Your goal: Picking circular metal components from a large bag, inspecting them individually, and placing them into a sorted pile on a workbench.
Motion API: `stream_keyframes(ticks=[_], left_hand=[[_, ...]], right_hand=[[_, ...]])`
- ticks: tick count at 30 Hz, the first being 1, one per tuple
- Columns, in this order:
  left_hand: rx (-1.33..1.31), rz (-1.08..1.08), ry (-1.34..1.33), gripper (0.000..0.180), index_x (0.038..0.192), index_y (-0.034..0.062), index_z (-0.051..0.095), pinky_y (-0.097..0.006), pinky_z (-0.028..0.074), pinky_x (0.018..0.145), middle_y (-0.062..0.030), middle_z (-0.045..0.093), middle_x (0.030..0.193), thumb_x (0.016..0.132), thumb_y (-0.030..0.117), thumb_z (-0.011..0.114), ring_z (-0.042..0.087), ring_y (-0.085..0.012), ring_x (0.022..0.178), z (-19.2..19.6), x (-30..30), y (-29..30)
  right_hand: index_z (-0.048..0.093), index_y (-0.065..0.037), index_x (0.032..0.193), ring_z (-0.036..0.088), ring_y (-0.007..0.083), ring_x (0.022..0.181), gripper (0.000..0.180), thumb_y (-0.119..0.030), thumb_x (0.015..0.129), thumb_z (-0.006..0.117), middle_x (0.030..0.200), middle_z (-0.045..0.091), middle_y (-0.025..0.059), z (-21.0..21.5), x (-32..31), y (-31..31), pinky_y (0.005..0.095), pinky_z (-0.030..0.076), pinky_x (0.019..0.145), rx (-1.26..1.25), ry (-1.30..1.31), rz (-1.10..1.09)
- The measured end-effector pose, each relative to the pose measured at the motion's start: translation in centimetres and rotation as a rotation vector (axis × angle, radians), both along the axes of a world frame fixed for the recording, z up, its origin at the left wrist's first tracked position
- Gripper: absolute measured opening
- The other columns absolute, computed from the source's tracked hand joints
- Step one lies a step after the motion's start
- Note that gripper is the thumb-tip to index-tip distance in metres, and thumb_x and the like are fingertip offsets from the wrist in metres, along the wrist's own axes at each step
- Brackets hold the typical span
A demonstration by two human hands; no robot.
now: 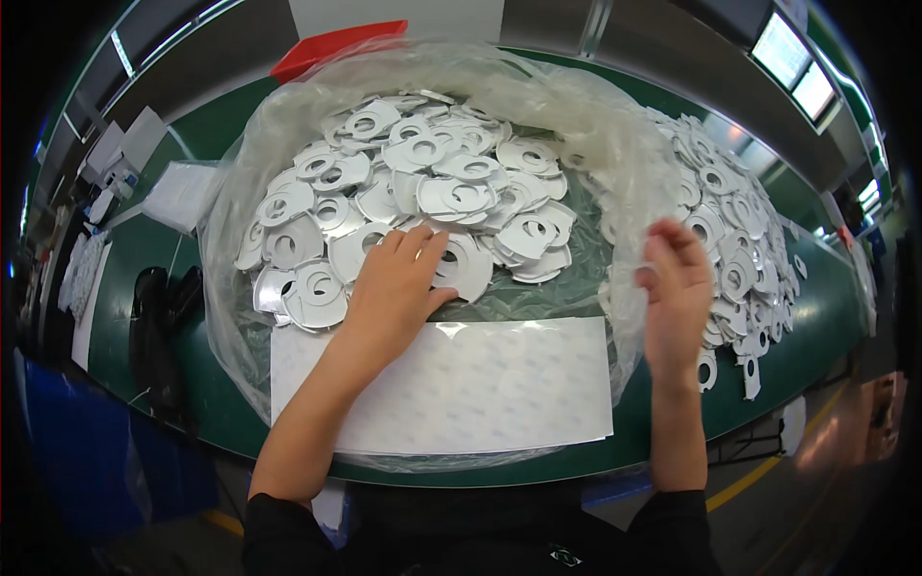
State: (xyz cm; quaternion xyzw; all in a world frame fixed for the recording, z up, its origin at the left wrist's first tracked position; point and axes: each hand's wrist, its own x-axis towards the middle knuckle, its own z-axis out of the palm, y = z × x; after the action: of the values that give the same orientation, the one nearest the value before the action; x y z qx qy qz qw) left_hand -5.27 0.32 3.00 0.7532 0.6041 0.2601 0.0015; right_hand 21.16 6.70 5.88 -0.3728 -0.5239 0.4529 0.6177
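Note:
A heap of flat silver ring-shaped metal pieces (423, 197) lies inside a big clear plastic bag (595, 125) on a green table (144, 269). My left hand (396, 278) rests palm down on the near edge of the heap, fingers on one ring piece. My right hand (675, 293) is at the bag's right rim, fingers bent around the plastic. A white sheet with a faint dot pattern (461, 384) lies under the bag's near part, just below my left hand.
A second pile of the same silver pieces (735, 250) lies loose on the table right of the bag. A red tray (331, 48) stands behind the bag. White packets (182, 192) and a black object (163, 307) sit at the left.

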Motion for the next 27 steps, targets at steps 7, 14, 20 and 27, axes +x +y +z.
stream_keyframes(ticks=[7,14,20,27], left_hand=[[0.076,0.009,-0.043,0.047,0.110,0.0028,0.055,-0.037,0.041,0.077,-0.0098,0.054,0.097,0.068,0.012,0.074,0.052,-0.0269,0.090,-0.3,0.0,0.4],[-0.273,-0.144,-0.887,0.013,0.079,0.0032,0.055,-0.028,0.043,0.071,-0.0087,0.061,0.089,0.076,0.007,0.068,0.056,-0.0180,0.083,1.1,1.5,0.1],[-0.665,-0.336,-2.109,0.036,0.074,0.0071,0.055,-0.041,0.042,0.096,-0.0206,0.057,0.116,0.092,0.037,0.046,0.050,-0.0276,0.117,0.2,3.3,-0.7],[-0.798,-0.305,-2.262,0.046,0.100,0.0126,0.050,-0.048,0.042,0.095,-0.0184,0.050,0.127,0.099,0.047,0.019,0.051,-0.0334,0.112,-3.0,4.7,-0.4]], right_hand=[[0.057,-0.005,0.098,0.052,0.0255,0.089,0.033,-0.019,0.072,0.071,0.093,0.053,0.0074,-2.7,-4.8,-6.1,0.0359,0.046,0.074,0.533,-1.081,0.738],[0.055,-0.003,0.098,0.051,0.0274,0.092,0.035,-0.016,0.070,0.072,0.094,0.051,0.0103,-3.0,-4.9,-6.1,0.0362,0.046,0.075,0.452,-1.152,0.744],[0.054,-0.003,0.093,0.051,0.0283,0.093,0.032,-0.012,0.069,0.073,0.094,0.051,0.0106,-2.6,-5.0,-6.0,0.0373,0.046,0.075,0.367,-1.175,0.834],[0.056,-0.008,0.088,0.055,0.0263,0.083,0.021,-0.010,0.071,0.070,0.087,0.054,0.0061,-3.2,-4.1,-6.0,0.0354,0.047,0.067,0.562,-1.089,0.774]])
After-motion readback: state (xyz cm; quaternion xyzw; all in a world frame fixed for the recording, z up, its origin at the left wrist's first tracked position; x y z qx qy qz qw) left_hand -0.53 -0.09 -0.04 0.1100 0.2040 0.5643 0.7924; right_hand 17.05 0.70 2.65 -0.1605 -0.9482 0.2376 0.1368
